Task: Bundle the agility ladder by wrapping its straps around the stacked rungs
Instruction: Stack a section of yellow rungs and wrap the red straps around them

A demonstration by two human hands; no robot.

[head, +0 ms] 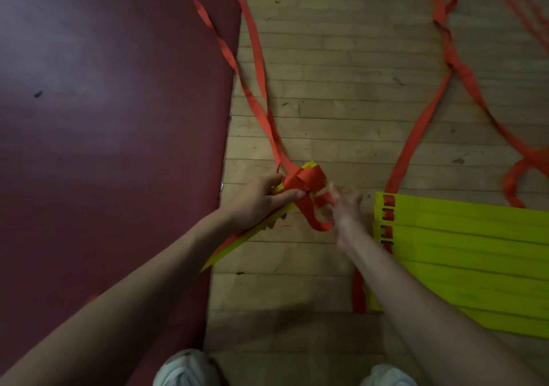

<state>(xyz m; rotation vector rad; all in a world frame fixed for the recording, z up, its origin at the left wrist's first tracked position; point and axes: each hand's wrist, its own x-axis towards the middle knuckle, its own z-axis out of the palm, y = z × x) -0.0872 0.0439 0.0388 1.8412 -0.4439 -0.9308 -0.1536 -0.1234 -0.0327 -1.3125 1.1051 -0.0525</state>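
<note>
Our left hand (261,198) grips the stack (237,243) of yellow-green rungs, fingers curled under it and the thumb pressed across the top, just beside the wraps. Our right hand (346,207) is blurred. It sits against a hanging loop (313,222) of red strap (306,177), and we cannot tell whether it pinches the loop or only touches it.

The stack is thin, flat and long. It slants across the mat's edge, with its near end pointing toward our left arm and its far end away from us. Several turns of the flat red strap cross over one another around that far end, and the loop droops below them between our hands.

From the wraps two lengths of strap run away over the floor (341,73) of pale wood boards, one straying onto the dark red mat (104,118) at our left. To the right, near our right forearm, more rungs (463,255) lie flat, overlapping side by side, with red strap threaded through slots at their left ends. More strap trails off from them in loose curves. Our pale shoes (184,368) show at the bottom edge.
</note>
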